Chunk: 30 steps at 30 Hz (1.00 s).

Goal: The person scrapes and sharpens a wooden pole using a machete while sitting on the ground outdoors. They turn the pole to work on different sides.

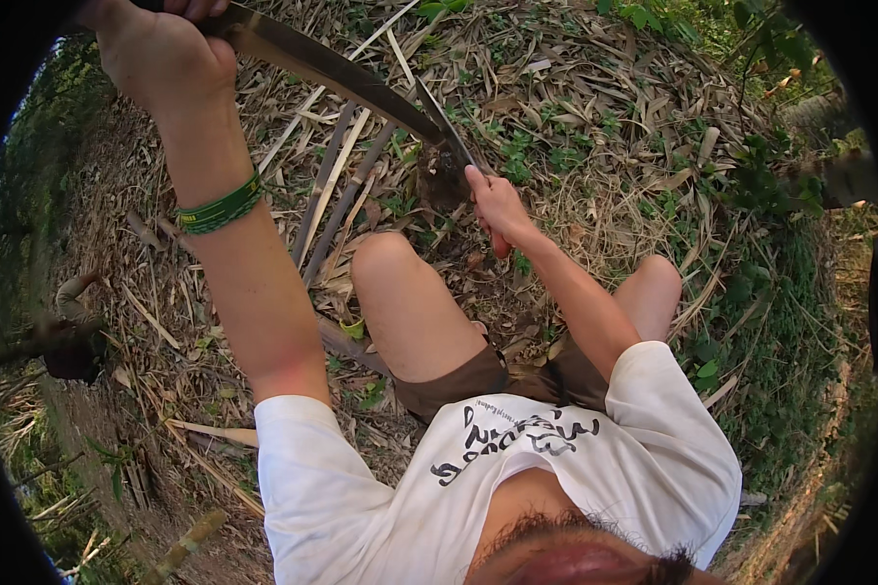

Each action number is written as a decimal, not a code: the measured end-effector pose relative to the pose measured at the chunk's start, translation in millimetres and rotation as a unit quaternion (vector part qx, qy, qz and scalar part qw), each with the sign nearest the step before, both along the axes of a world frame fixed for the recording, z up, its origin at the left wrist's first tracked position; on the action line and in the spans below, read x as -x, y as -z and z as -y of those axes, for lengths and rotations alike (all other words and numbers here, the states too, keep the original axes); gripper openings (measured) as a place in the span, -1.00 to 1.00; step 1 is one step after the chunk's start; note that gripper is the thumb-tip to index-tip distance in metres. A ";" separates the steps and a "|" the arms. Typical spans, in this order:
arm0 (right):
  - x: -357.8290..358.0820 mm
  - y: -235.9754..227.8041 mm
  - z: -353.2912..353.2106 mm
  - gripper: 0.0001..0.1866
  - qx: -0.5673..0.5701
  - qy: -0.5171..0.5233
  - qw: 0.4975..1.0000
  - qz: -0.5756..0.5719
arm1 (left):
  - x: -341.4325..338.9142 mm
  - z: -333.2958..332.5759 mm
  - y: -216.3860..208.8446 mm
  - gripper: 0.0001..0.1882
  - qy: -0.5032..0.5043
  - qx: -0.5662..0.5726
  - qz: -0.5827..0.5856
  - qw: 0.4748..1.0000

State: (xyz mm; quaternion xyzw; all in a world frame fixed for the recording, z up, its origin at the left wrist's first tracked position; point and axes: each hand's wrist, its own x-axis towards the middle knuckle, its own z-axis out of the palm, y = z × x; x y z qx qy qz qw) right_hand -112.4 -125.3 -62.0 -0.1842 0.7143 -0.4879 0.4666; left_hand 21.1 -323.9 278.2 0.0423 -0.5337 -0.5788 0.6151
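My left hand (171,58), raised at the upper left, is closed around a long, dark split bamboo strip (332,73). The strip slants down to the right, across the space in front of me. In my right hand (498,210) is a knife (445,124), its reddish handle showing below the fist. My right thumb lies forward at the base of the blade. The blade points up and left, and in this view it meets the strip's lower end; whether it cuts into it I cannot tell. Directly below that end is a dark stump-like block (443,178).
Several split bamboo strips (334,180) lie on the leaf litter ahead of my knee (390,258). A dark object (73,351) is at the far left. Green plants (751,283) and a trunk (839,180) stand at the right.
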 end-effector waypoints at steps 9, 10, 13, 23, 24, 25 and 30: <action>-1.8 -133.0 23.4 -0.38 0.278 0.102 0.946 -0.134 | 15.5 -12.9 1.2 -0.47 -0.051 0.016 -0.025 0.998; -7.4 -106.1 24.6 -0.37 0.289 0.138 0.932 -0.171 | 17.0 -14.8 0.3 -0.46 -0.046 0.020 -0.019 0.999; -20.1 3.9 10.5 -0.35 0.131 0.071 0.973 -0.177 | 14.7 -19.6 -3.6 -0.45 -0.013 0.019 0.003 1.000; -21.0 14.8 -5.0 -0.36 0.015 0.016 0.998 -0.055 | 1.0 -24.9 -29.3 -0.46 -0.054 0.053 0.021 0.997; -11.7 12.4 -8.3 -0.36 0.026 0.028 0.997 -0.060 | -0.1 -22.9 -31.6 -0.46 -0.067 0.072 0.012 0.995; -4.9 10.3 -11.4 -0.36 0.037 0.039 0.996 -0.064 | 0.3 -21.8 -31.2 -0.47 -0.080 0.091 0.003 0.993; 10.0 8.1 -14.5 -0.40 0.019 0.038 0.999 -0.024 | 13.4 -25.5 -7.7 -0.50 -0.016 -0.010 -0.060 0.998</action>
